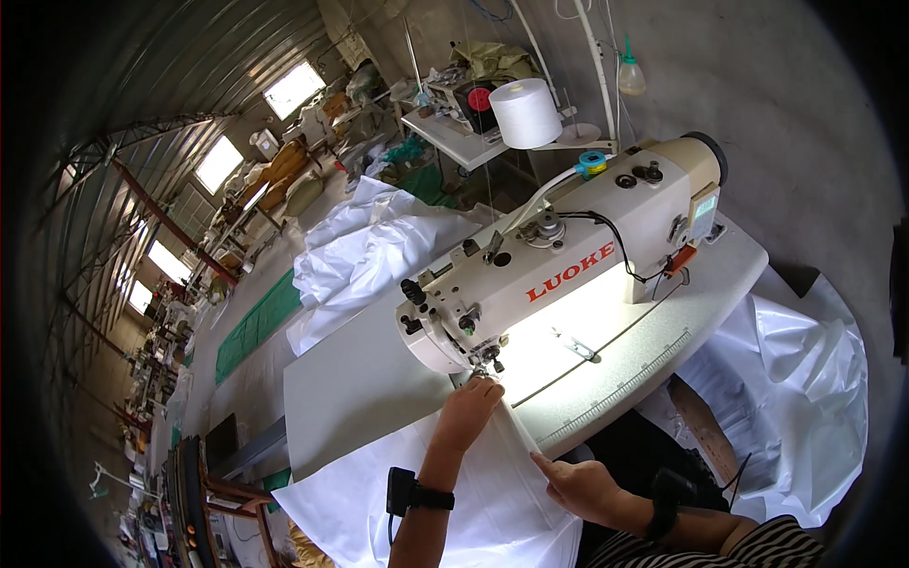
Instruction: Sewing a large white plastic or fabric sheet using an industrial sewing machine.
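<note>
A pale industrial sewing machine (568,256) stands on a light table, its lamp lighting the bed. A smooth white plastic-like sheet (417,492) runs from under the needle area toward me and hangs over the near edge. Right by the presser foot (485,367), my left hand (467,417) has its fingers bent together on the sheet; the fingertips are partly hidden. Nearer to me, my right hand (582,488) grips the sheet's right edge, index finger along the top. Both wrists wear black straps with small devices.
A white thread cone (526,114) stands behind the machine. Crumpled white sheeting (369,246) lies at the far left, and more (795,388) hangs at the right. A grey panel (360,388) extends the table leftward. A wooden stand (241,492) is at lower left.
</note>
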The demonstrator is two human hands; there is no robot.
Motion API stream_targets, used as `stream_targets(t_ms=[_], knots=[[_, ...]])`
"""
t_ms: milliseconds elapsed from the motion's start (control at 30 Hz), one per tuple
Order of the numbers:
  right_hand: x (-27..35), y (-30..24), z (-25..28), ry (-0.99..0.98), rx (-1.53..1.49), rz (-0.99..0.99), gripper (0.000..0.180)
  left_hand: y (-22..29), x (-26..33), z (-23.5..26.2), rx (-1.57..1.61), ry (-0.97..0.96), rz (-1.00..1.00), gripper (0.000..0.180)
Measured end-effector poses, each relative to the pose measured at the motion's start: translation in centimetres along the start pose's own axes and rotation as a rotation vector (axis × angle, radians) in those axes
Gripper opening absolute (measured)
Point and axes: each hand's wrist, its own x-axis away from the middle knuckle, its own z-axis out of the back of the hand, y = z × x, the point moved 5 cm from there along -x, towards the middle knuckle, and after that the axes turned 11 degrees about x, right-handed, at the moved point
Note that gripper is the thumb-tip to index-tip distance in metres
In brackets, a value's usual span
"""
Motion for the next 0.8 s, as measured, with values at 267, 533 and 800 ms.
stream_targets(t_ms=[267, 533, 800], knots=[[-0.9, 0.6, 0.2, 0.073, -0.056, -0.056, 0.034, -1.5, 1.9, -0.2, 0.027, 0.073, -0.064, 0.021], [-2.2, 1.2, -0.1, 0.210, -0.266, -0.077, 0.027, -0.3, 1.6, 0.2, 0.082, 0.103, -0.075, 0.017], [-3.1, -0.1, -0.4, 0.125, 0.057, -0.080, 0.052, -0.2, 1.9, -0.5, -0.002, 0.040, 0.012, 0.018]])
